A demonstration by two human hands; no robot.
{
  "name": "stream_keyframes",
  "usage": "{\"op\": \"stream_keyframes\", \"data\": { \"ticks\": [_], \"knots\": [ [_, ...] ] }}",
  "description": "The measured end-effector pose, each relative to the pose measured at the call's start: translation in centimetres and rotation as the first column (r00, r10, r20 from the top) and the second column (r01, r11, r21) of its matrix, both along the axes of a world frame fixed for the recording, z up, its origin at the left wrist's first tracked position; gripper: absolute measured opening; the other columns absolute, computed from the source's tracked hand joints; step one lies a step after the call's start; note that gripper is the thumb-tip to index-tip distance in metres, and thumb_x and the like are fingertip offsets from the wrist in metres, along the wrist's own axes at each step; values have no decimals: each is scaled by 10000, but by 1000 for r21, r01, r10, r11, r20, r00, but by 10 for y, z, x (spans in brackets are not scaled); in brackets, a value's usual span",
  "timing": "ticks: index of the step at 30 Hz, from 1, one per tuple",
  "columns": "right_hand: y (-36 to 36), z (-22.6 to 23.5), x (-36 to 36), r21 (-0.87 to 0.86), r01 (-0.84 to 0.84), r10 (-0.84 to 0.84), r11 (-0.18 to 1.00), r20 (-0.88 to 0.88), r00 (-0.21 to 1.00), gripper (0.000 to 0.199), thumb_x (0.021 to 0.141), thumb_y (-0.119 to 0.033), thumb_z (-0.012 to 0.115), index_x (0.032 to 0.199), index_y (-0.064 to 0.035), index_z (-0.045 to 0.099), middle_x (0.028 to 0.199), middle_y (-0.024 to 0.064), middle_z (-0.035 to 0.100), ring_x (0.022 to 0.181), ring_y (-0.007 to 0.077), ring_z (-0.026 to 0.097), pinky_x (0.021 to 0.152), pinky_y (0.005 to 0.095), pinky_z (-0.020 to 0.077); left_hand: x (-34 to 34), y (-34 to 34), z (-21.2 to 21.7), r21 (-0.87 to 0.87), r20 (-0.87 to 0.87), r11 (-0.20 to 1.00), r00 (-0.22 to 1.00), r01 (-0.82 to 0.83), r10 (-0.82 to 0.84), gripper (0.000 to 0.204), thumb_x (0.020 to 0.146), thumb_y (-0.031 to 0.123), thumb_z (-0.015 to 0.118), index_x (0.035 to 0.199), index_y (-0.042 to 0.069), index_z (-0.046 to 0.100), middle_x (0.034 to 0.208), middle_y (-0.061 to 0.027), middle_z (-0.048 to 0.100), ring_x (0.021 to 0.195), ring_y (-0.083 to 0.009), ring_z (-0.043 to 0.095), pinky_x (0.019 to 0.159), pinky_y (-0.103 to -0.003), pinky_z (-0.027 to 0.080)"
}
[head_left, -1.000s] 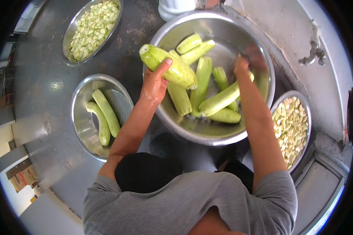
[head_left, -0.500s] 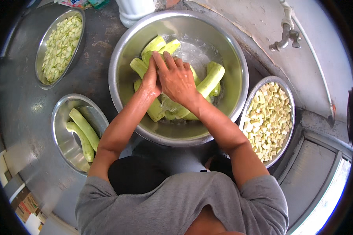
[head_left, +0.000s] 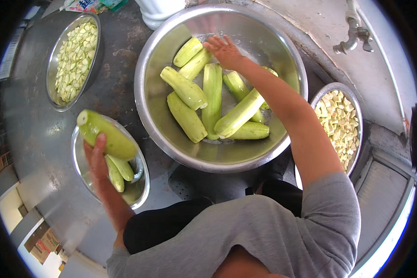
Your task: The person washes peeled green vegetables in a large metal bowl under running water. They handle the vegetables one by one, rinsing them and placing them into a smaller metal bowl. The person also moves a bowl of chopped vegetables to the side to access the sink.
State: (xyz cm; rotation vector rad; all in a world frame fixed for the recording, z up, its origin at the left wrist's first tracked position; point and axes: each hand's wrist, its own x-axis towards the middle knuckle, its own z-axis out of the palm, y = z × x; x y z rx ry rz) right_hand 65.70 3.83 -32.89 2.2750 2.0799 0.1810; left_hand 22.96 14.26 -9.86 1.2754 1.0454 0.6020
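Note:
My left hand (head_left: 96,155) is closed round a pale green peeled squash (head_left: 110,139). It holds the squash above a steel bowl (head_left: 142,192) on the left, where two more squashes (head_left: 119,171) lie. My right hand (head_left: 224,50) is open, fingers apart and empty, over the far side of a large steel basin (head_left: 143,104). Several squashes (head_left: 211,99) lie in the basin, some crossing one another, with shallow water at the bottom. One squash (head_left: 190,51) lies just left of my right hand.
At the far left stands a steel bowl of thin chopped pieces (head_left: 77,60). A bowl of diced pale pieces (head_left: 338,125) sits right of the basin, below a wall tap (head_left: 354,39). Behind the basin is a white container (head_left: 160,11).
Both hands were together over the squashes in the basin. My left hand has moved left with a squash to above the left bowl; my right hand has opened and moved slightly away and right.

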Motion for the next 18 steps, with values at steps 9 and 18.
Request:
{"op": "stream_keyframes", "data": {
  "ticks": [9,18],
  "knots": [
    [-8,46,36,-656,248,-362,713,-41,931,518,688,-214,724,1164,-80,568,1177,137,590,1111,319,562,921,414,465,-124,12,-92,301,-953,850,180,433,246,732,718,268,742,1310,24,387,1164,-216,564,1061,-400,541,936,-479,409],
    [-32,96,29,-431,95,-273,897,-372,887,441,658,-323,729,974,-29,642,986,190,653,946,342,631,779,443,518,141,-24,-18,-223,75,757,785,615,-615,444,945,321,517,1246,-4,477,1171,-173,579,1093,-250,574,982,-350,425]
  ]
}}
